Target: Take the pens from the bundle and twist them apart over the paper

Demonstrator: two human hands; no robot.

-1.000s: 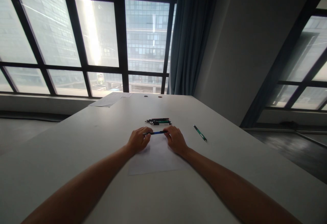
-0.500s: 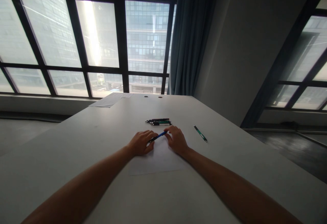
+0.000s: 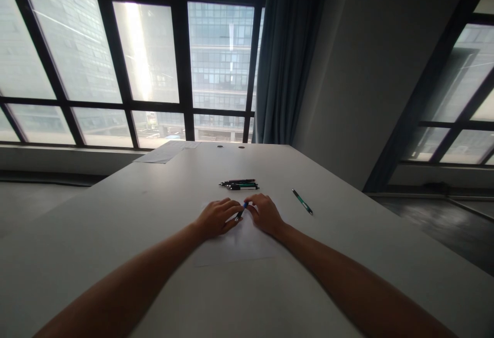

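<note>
Between my two hands is a blue-and-black pen [image 3: 245, 205], partly covered by fingers. My left hand [image 3: 216, 218] is closed on its dark lower end, thumb and fingertips around it. At the blue upper end, my right hand [image 3: 265, 214] pinches with thumb and fingers. Both hands are low over a white sheet of paper [image 3: 239, 253] lying on the table. Just beyond them rests a small bundle of dark and green pens [image 3: 242, 187]. To the right of my right hand a single green pen [image 3: 302, 201] lies slanted on the tabletop.
The white table [image 3: 162, 286] stretches away towards large windows. Some papers [image 3: 164, 153] lie at its far left edge. Two dark round spots [image 3: 219, 146] show near the far edge. A blue curtain [image 3: 278, 70] hangs behind, beside a grey wall [image 3: 347, 96].
The pen has turned to a steeper angle, and less of its length shows. My hands have come closer together around it. The bundle and the single green pen have stayed put.
</note>
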